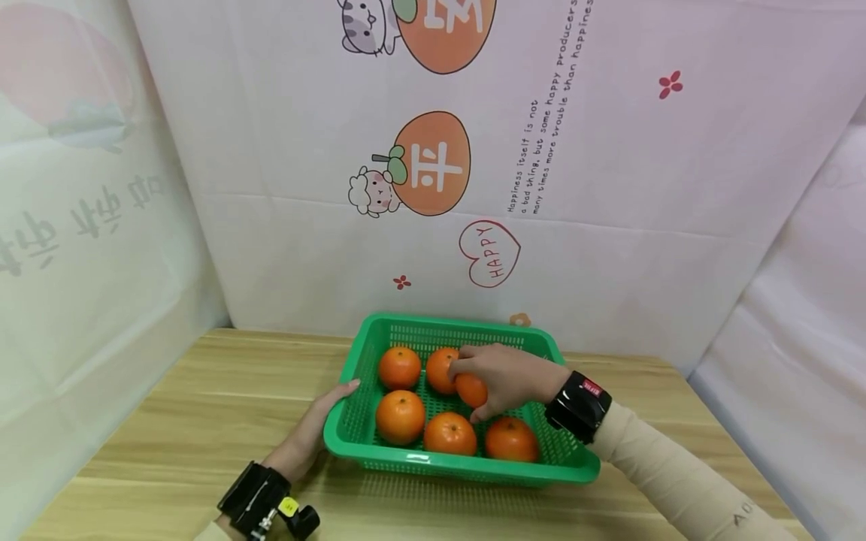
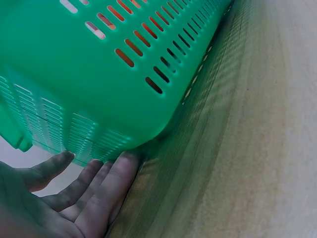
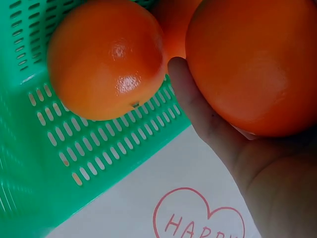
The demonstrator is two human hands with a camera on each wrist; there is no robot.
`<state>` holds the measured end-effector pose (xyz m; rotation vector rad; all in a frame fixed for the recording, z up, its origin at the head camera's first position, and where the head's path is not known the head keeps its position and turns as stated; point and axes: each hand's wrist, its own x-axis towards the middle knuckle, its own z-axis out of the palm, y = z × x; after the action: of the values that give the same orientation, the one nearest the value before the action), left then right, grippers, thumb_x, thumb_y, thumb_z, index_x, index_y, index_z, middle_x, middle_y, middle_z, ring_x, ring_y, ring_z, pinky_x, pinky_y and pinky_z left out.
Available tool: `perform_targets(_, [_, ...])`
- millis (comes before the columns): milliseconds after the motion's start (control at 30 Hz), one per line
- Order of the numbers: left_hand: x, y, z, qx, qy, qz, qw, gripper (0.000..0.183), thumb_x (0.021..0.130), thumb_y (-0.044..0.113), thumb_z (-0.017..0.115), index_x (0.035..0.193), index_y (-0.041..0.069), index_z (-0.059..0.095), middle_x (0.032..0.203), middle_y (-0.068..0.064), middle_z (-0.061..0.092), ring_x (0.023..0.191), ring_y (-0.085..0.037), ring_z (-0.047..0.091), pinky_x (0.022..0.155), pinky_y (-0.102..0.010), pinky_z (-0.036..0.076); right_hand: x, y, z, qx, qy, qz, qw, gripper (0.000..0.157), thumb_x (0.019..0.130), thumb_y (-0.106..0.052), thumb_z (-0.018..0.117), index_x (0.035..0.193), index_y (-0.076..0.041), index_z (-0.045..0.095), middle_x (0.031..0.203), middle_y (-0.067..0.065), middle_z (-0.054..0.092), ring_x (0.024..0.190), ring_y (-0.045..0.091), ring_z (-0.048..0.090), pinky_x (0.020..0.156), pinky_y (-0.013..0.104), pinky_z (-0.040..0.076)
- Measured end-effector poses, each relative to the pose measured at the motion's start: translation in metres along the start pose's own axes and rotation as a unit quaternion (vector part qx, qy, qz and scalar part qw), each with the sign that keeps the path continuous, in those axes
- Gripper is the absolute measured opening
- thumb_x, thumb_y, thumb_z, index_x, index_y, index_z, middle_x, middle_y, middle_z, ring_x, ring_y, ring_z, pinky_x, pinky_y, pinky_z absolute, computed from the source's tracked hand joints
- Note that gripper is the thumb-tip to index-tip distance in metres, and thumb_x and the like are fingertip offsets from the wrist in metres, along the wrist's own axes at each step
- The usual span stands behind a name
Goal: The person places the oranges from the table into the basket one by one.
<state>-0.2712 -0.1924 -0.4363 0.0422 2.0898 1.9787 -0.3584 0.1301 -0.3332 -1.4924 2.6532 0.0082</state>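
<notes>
A green plastic basket (image 1: 460, 472) holds several oranges. My right hand (image 1: 510, 373) reaches in over its right half and grips one orange (image 1: 471, 391), which fills the upper right of the right wrist view, a finger (image 3: 213, 119) lying along its side. Close by in the head view is another orange (image 1: 441, 370), partly covered by the hand. At the basket's left end my left hand (image 1: 316, 424) holds the basket, thumb over the rim. From below, the left wrist view has its fingers (image 2: 106, 191) against the slotted outer wall.
Two oranges (image 1: 400, 416) sit along the basket's left side, and two more (image 1: 512, 439) lie along its near side. The basket stands on a wooden table (image 1: 169, 428). Behind hangs a printed white cloth (image 1: 291, 248), with more cloth at both sides.
</notes>
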Motion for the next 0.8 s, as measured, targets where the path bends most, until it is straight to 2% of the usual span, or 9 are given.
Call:
perform_targets(233, [-0.001, 0.001, -0.001, -0.002, 0.001, -0.002, 1.0000, 0.083, 0.104, 0.064, 0.041, 0.168, 0.013, 0.024, 0.167, -0.018, 0.041, 0.142, -0.029, 0.054, 0.114, -0.041, 0.048, 0.004, -0.001, 0.006, -0.011, -0.010, 0.001, 1.000, 0.064, 0.074, -0.035, 0.094, 0.130, -0.021, 0.067, 0.115, -0.004, 0.060, 0.088, 0.009, 0.055, 0.080, 0.028, 0.051])
perform_targets(400, [0.001, 0.000, -0.001, -0.002, -0.001, 0.003, 1.0000, 0.081, 0.104, 0.064, 0.040, 0.168, 0.015, 0.025, 0.165, -0.016, 0.044, 0.140, -0.027, 0.056, 0.105, -0.029, 0.047, 0.006, -0.002, 0.012, -0.020, -0.012, 0.007, 1.000, 0.062, 0.072, -0.031, 0.094, 0.128, -0.021, 0.068, 0.112, -0.005, 0.059, 0.088, 0.011, 0.054, 0.078, 0.029, 0.050])
perform_targets(733, [0.000, 0.000, -0.002, 0.003, 0.004, 0.003, 1.0000, 0.079, 0.105, 0.063, 0.039, 0.168, 0.016, 0.026, 0.166, -0.016, 0.044, 0.141, -0.027, 0.056, 0.105, -0.029, 0.047, 0.005, -0.002, 0.022, -0.031, -0.030, 0.007, 0.999, 0.058, 0.073, -0.033, 0.092, 0.126, -0.025, 0.069, 0.113, -0.008, 0.060, 0.086, 0.008, 0.053, 0.090, 0.033, 0.051])
perform_targets(800, [0.000, 0.000, -0.002, 0.004, 0.006, 0.002, 1.0000, 0.080, 0.105, 0.063, 0.039, 0.168, 0.016, 0.026, 0.166, -0.016, 0.044, 0.141, -0.027, 0.056, 0.105, -0.030, 0.047, 0.004, -0.003, 0.023, -0.027, -0.035, 0.010, 0.999, 0.059, 0.074, -0.034, 0.092, 0.126, -0.024, 0.068, 0.114, -0.008, 0.060, 0.086, 0.007, 0.053, 0.089, 0.031, 0.052])
